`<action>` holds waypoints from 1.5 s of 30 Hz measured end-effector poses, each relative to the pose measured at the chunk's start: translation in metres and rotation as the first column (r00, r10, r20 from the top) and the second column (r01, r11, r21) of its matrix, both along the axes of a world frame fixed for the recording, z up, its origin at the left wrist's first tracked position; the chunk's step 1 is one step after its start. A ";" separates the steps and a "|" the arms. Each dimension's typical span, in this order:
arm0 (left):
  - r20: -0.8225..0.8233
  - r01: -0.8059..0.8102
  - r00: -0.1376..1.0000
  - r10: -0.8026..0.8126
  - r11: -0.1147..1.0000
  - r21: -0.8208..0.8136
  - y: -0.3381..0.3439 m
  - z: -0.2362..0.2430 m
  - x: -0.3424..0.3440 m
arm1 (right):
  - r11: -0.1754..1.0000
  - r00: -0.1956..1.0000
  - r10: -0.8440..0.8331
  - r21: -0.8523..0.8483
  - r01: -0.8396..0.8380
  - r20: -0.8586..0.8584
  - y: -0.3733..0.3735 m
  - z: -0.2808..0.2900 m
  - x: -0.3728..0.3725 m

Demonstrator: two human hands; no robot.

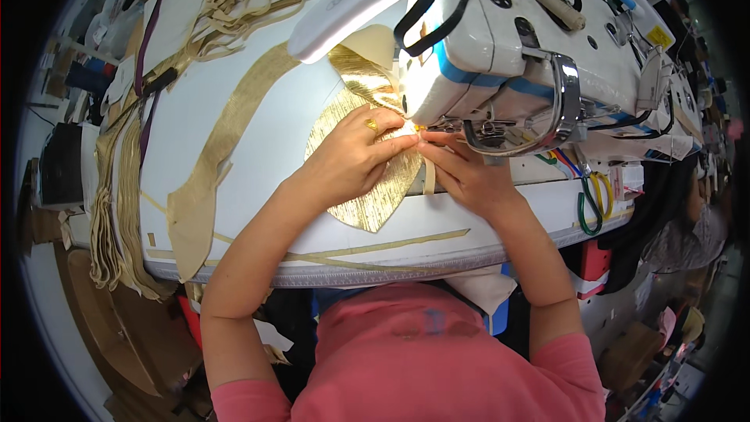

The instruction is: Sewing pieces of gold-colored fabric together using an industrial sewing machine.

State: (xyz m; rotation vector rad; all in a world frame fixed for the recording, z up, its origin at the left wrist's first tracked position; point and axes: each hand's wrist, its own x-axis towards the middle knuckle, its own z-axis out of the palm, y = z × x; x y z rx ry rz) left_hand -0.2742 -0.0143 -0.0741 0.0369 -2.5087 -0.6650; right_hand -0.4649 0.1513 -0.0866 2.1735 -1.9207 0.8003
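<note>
Both hands meet at the needle area of a white sewing machine [469,39]. My left hand [351,148], a ring on one finger, is closed with its fingertips on a shiny gold fabric piece [379,195]. The broad end of that piece hangs toward me below the hand, and a folded gold part [363,70] runs up behind it. My right hand [469,176] pinches the edge of the same fabric just beside the left fingertips. A narrow beige strip [430,177] hangs down between the hands. The fingertips partly hide the seam and the needle.
A long gold piece [242,117] lies on the white table [266,164] to the left. Bundles of beige strips [242,0] lie at the far left, and more hang [117,211] over the edge. A glowing white lamp [351,8] reaches over the work. A measuring tape lines the front edge.
</note>
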 end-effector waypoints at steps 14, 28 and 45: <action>0.065 -0.024 0.997 0.032 0.994 -0.110 0.004 0.000 -0.001 | 1.000 0.992 -0.012 -0.022 0.009 -0.128 -0.002 0.005 0.001; 0.041 -0.050 0.998 0.056 0.988 -0.144 0.006 0.001 0.000 | 0.988 0.974 -0.105 -0.129 0.080 -0.202 -0.003 0.011 0.011; 0.022 -0.108 0.993 0.116 0.968 -0.226 0.005 0.000 -0.002 | 0.982 0.915 -0.167 -0.145 0.122 -0.368 -0.002 0.003 0.009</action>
